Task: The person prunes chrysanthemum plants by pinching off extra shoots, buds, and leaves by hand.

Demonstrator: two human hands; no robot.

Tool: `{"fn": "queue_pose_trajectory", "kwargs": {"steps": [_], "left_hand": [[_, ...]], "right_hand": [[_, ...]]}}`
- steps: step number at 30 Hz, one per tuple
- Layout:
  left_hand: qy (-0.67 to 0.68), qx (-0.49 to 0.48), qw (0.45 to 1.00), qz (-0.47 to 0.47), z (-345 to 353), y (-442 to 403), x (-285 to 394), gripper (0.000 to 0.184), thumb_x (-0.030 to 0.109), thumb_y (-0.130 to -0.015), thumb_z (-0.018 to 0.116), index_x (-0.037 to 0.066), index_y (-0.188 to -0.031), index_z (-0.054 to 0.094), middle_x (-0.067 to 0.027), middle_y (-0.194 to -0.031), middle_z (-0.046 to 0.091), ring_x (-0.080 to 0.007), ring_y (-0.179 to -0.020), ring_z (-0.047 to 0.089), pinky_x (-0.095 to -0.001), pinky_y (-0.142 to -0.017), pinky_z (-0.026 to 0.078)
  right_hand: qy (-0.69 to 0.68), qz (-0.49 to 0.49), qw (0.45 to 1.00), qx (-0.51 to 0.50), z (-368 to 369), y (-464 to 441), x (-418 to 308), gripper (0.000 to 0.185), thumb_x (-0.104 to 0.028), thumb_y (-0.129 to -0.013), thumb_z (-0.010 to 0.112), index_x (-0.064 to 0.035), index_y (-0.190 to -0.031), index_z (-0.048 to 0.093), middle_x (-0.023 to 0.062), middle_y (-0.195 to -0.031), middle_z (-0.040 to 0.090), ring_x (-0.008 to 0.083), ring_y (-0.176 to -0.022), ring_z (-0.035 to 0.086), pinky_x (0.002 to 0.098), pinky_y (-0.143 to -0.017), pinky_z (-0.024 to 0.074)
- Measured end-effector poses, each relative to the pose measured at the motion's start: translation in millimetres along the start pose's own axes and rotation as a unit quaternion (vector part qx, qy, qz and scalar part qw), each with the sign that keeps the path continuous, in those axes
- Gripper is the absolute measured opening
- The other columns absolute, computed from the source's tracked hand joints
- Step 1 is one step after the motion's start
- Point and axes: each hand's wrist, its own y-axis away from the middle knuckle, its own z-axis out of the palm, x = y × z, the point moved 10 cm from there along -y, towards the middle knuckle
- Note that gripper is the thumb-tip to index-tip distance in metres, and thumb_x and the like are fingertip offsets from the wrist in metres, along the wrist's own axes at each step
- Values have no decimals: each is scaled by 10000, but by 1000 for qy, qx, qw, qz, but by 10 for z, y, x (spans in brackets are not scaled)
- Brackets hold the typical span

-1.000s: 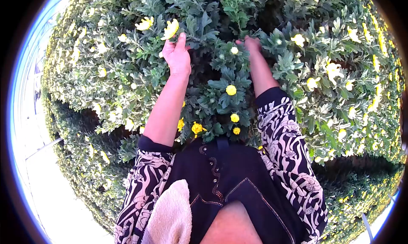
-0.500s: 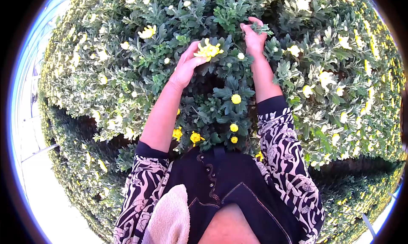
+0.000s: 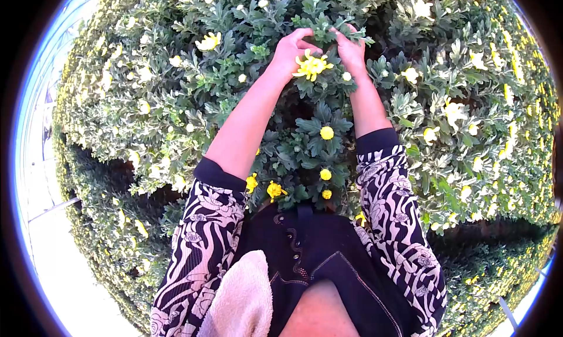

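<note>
My left hand (image 3: 288, 55) reaches in among the leaves, its thumb and index finger apart, just behind an open yellow chrysanthemum (image 3: 312, 66). Nothing shows between those fingers. Close by on the right, my right hand (image 3: 350, 51) is closed around a leafy chrysanthemum shoot (image 3: 359, 35), with foliage covering part of the fingertips. A small pale bud (image 3: 346, 76) sits beside the right wrist. Below both hands, a round yellow bloom (image 3: 326, 133) stands on the plant.
Dense chrysanthemum plants (image 3: 193, 102) with pale and yellow blooms surround both arms. Several yellow flowers (image 3: 274, 190) stand close to my torso. A light-coloured cloth (image 3: 246, 293) hangs at my chest. Dark gaps (image 3: 111, 175) run between plant rows.
My left hand has moved up and right, from behind the yellow bloom toward my right hand. The bloom has shifted right. My right hand stays at the shoot.
</note>
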Motion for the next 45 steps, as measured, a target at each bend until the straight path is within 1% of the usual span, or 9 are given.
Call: {"fn": "queue_pose_trajectory", "kwargs": {"steps": [4,12,16,22,28,33,38,40,45], "left_hand": [[-220,101,968,62,-83,-162,40,284,4,-781,740,-5,-1036,615,-54,-807,648,-87,-672,575,-244,-589,477],[-69,153,978,122,-201,-173,-58,144,40,-810,729,20,-735,608,35,-695,585,-25,-604,488,-207,-509,398],[36,146,988,42,-173,-173,-93,82,38,-797,728,-12,-835,676,0,-749,642,-65,-630,546,-246,-556,455],[229,179,951,-107,-91,-249,-378,87,36,-839,664,-29,-894,681,-90,-809,688,-151,-634,640,-302,-561,508],[-369,141,909,-132,-523,-514,-810,252,149,-705,636,23,-912,704,-181,-968,685,-349,-931,656,-401,-820,515],[-522,109,829,-169,-313,-317,-543,298,191,-740,680,42,-998,700,-167,-1092,668,-356,-1013,643,-423,-870,513],[-394,107,912,-43,-556,-450,-844,194,99,-852,599,10,-1008,674,-138,-941,690,-229,-837,664,-371,-726,510],[3,86,994,-68,-365,-396,-907,116,77,-842,610,20,-925,668,-64,-823,659,-145,-704,612,-313,-632,493],[120,65,985,-107,-163,-495,-971,77,31,-813,619,54,-877,656,-23,-720,615,-118,-593,562,-292,-528,459]], "right_hand": [[-34,23,999,3,-43,10,128,265,-145,-804,752,0,-996,640,51,-905,678,120,-773,599,294,-728,486],[-63,220,956,185,-559,45,629,153,-76,-834,668,15,-942,609,111,-754,658,174,-585,614,302,-409,372],[-69,-90,990,-80,40,99,-146,277,-5,-799,658,-30,-1072,623,42,-910,659,127,-733,614,262,-625,493],[70,-66,986,-133,172,277,-199,305,-83,-807,737,-38,-1101,672,3,-932,700,86,-858,605,258,-785,492],[-35,15,999,-13,-179,124,118,301,-101,-815,760,12,-1074,655,47,-960,695,101,-822,633,259,-780,504],[-96,11,995,-6,-135,210,31,474,-106,-799,775,41,-1168,518,71,-958,694,122,-841,638,282,-807,501],[73,-44,994,-66,-120,218,-210,528,-74,-778,774,-49,-1253,545,13,-921,664,117,-859,613,264,-826,475],[41,8,995,-90,-137,260,-57,599,-63,-772,763,-87,-1314,510,23,-964,647,122,-894,597,290,-779,500],[-132,117,981,-84,-194,427,-2,536,-31,-848,577,-39,-1364,433,114,-1060,680,192,-909,646,300,-731,532]]}}
